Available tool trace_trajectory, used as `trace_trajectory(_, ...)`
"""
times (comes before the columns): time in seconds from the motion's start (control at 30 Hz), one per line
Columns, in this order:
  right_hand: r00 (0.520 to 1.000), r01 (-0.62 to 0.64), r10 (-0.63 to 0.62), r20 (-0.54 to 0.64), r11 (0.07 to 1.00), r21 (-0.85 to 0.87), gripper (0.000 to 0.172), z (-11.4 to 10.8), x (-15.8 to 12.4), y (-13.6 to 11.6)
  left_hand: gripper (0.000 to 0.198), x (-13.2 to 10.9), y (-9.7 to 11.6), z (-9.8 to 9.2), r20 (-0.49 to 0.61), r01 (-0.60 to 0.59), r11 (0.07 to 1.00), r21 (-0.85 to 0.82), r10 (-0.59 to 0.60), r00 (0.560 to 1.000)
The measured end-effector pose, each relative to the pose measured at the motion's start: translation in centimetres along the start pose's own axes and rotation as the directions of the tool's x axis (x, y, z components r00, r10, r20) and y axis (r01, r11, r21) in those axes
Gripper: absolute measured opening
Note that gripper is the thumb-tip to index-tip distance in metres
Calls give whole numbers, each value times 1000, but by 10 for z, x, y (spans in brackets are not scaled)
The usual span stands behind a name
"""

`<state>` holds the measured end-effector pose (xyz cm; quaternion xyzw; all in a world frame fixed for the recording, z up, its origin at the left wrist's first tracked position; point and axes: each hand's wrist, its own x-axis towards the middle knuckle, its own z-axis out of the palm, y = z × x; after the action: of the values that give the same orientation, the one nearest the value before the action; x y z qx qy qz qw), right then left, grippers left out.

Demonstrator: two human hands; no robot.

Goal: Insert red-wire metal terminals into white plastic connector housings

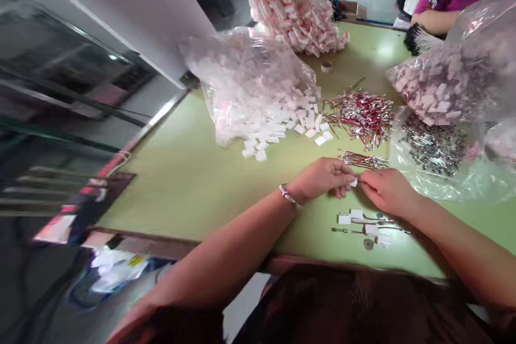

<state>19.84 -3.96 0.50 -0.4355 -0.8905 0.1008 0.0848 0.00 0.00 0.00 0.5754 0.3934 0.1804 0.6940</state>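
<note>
Between the fingertips of my left hand (328, 178) is a small white plastic housing (353, 183). My right hand (385, 188) pinches a short thin wire (360, 181) whose end meets the housing; most of that wire is hidden by the fingers. Just beyond my hands lies a row of short red wires with metal terminals (363, 159). Nearer to me, several white housings with wires (371, 230) lie on the green tabletop (169, 183), beside a small dark roundish piece (368, 244).
A clear bag spilling white housings (258, 80) is at back left. A pile of red wires (360, 115) lies ahead. On the right are a bag of pale parts (447, 86) and small metal parts (435, 142). Bundled pale pieces (294, 11), a tape roll (327, 66) and another person's arm (437, 22) are farther back.
</note>
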Motion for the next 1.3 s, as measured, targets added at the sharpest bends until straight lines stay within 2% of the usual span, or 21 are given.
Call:
trace_trajectory(0.1, 998, -8, 7, 62, 1000, 21, 22, 4, 0, -2, 12, -2, 1, 4, 67, 67, 997, -23, -66, 996)
trace_trajectory(0.2, 993, -49, 46, 105, 998, 26, 21, 5, 0, -5, 13, -6, 9, 1, 110, 91, 988, 125, -105, 988)
trace_trajectory(0.23, 992, -62, 58, 116, 998, 30, 21, 4, 0, -7, 15, -8, 13, -2, 100, 69, 972, 224, -93, 991)
trace_trajectory(0.27, 990, -65, 59, 131, 997, 42, 20, 2, 0, -9, 18, -9, 16, -8, 46, 38, 940, 340, -57, 997)
trace_trajectory(0.3, 988, -56, 46, 146, 996, 64, 19, -1, -1, -12, 22, -9, 18, -14, -61, 19, 887, 462, 10, 998)
trace_trajectory(0.33, 987, -39, 23, 159, 995, 94, 17, -4, -1, -14, 27, -8, 19, -22, -202, 29, 819, 574, 107, 974)
trace_trajectory(0.4, 987, 6, -32, 161, 987, 159, 15, -9, 0, -16, 34, -3, 17, -37, -490, 172, 691, 702, 294, 820)
trace_trajectory(0.43, 990, 12, -37, 138, 984, 176, 16, -12, 2, -15, 35, 1, 15, -44, -559, 245, 645, 724, 341, 756)
trace_trajectory(0.47, 995, -4, -13, 99, 985, 171, 18, -13, 6, -13, 35, 6, 11, -49, -577, 286, 604, 744, 365, 731)
trace_trajectory(0.5, 998, -40, 33, 51, 989, 144, 18, -14, 11, -10, 35, 11, 8, -53, -572, 301, 571, 764, 381, 726)
trace_trajectory(0.6, 987, -155, 154, -49, 988, -25, 19, -12, 31, 2, 27, 23, 2, -56, -486, 268, 487, 831, 403, 776)
trace_trajectory(0.7, 994, -108, 112, 11, 974, -199, 19, -5, 48, 6, 23, 24, 2, -52, -415, 237, 429, 871, 388, 823)
trace_trajectory(0.77, 994, -81, 96, 43, 960, -270, 22, -1, 53, 4, 25, 20, 2, -49, -392, 223, 416, 882, 383, 837)
trace_trajectory(0.83, 991, -104, 123, 50, 953, -283, 25, 1, 54, 2, 28, 15, 1, -45, -374, 213, 407, 888, 370, 850)
trace_trajectory(0.97, 981, -170, 183, 64, 969, -179, 22, -1, 51, 3, 26, 9, 1, -39, -380, 244, 393, 886, 316, 870)
trace_trajectory(1.07, 981, -180, 187, 47, 975, -130, 20, -5, 49, 5, 19, 4, 2, -37, -411, 238, 450, 861, 339, 846)
trace_trajectory(1.13, 980, -197, 197, -8, 977, -83, 19, -9, 47, 5, 12, 1, 3, -37, -485, 174, 621, 765, 376, 790)
trace_trajectory(1.2, 968, -237, 238, -84, 971, 14, 18, -14, 43, 3, 6, -2, 6, -37, -592, 45, 869, 493, 297, 749)
trace_trajectory(1.23, 959, -255, 263, -107, 963, 82, 16, -16, 41, 1, 5, -3, 7, -36, -615, -24, 958, 285, 202, 762)
trace_trajectory(1.27, 952, -266, 285, -113, 951, 160, 15, -18, 39, -1, 5, -3, 9, -35, -592, -71, 995, 63, 95, 801)
trace_trajectory(1.3, 949, -267, 299, -105, 933, 239, 13, -20, 37, -4, 6, -3, 10, -33, -529, -89, 987, -135, 4, 849)
